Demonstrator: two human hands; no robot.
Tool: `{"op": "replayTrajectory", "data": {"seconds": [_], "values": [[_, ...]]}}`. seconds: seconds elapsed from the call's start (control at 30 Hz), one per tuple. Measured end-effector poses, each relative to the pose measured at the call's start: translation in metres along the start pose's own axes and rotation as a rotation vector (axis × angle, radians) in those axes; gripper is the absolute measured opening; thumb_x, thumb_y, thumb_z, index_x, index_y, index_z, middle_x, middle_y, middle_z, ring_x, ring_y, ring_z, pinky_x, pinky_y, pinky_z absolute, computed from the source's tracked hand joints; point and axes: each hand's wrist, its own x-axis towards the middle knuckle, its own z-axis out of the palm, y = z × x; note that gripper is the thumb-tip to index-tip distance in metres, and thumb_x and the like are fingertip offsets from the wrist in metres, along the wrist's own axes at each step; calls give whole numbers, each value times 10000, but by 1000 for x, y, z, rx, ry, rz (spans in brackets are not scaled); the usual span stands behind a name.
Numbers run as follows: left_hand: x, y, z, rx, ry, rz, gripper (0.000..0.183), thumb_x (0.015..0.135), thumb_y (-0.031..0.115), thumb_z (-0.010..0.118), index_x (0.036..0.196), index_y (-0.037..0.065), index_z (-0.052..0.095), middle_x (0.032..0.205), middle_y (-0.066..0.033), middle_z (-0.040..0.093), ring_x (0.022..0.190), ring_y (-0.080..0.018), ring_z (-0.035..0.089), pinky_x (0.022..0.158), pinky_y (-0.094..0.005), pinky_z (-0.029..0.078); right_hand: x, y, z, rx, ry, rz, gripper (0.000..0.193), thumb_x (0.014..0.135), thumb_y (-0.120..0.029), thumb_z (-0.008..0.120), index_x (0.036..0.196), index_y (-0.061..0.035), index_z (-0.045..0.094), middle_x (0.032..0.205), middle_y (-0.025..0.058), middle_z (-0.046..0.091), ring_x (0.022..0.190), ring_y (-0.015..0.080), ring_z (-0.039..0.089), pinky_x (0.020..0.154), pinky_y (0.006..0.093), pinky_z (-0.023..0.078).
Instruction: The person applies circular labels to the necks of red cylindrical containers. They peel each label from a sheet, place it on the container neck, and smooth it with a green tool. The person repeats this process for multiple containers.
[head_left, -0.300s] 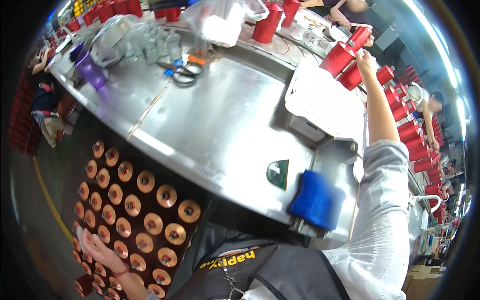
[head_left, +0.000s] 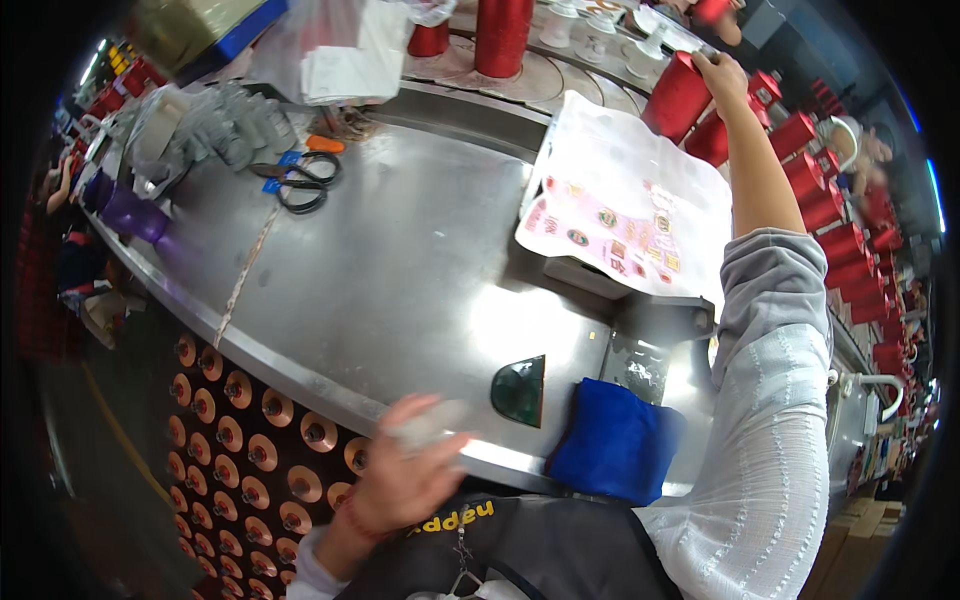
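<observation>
My right hand point(head_left: 722, 80) reaches far over the bench at the upper right. Its fingers are closed at the upper end of a red bottle point(head_left: 677, 98), which leans beside other red bottles. My left hand point(head_left: 405, 478) is over the bench's near edge, blurred by motion. Its fingers curl round a small whitish thing point(head_left: 432, 425) too smeared to name. Near that hand, on the metal bench point(head_left: 390, 270), lie a dark green half-round plate point(head_left: 520, 391) and a folded blue cloth point(head_left: 615, 440).
A printed white sheet point(head_left: 625, 200) covers a raised stand. Scissors point(head_left: 300, 187), clear glass bottles point(head_left: 225, 130) and a purple bottle point(head_left: 133, 213) are at the left. Below the bench, rows of copper-coloured round tops point(head_left: 263, 452) fill the lower left. Other people work along the line.
My left hand has moved right, from above the rows of round tops to the bench edge. My right hand has shifted slightly on the line of red bottles. The view has turned a little.
</observation>
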Motion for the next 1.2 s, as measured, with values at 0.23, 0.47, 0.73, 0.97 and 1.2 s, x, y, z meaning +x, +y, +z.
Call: {"op": "replayTrajectory", "data": {"seconds": [0.23,0.47,0.73,0.97,1.2], "values": [[62,-22,75,427,-193,105,473,852,244,731,1300,141,621,1020,-166,665,1312,-392,467,1121,-622,299,-48,13,-76,327,149,-373,393,879,-370,742,1067,-27,709,960,149,713,907,251,691,844,337,517],[81,-36,41,209,153,19,577,908,237,708,1417,52,512,1342,-232,543,1359,-395,431,1162,-503,302,-194,-102,-259,819,-82,-326,240,952,-203,712,1090,-18,645,877,19,665,712,66,606,601,199,494],[98,44,81,-416,349,242,1135,820,492,805,1568,0,107,1532,-202,297,1371,-311,406,1138,-436,345,-344,-163,-233,777,-186,-535,277,834,-197,758,940,26,634,894,175,616,852,329,642,759,405,524],[80,24,104,-465,548,201,1038,811,452,816,1526,-1,215,1440,-169,429,1284,-288,503,1082,-416,434,-363,-58,-241,707,-243,-358,192,969,-76,603,1131,13,653,1010,111,641,936,214,683,817,328,545],[83,10,115,-478,565,237,916,843,557,724,1477,21,336,1403,-163,492,1197,-305,587,976,-450,556,-413,135,-224,-278,-709,9,372,980,-84,543,1305,-202,681,1422,136,533,1311,312,499,1069,391,473]]}}
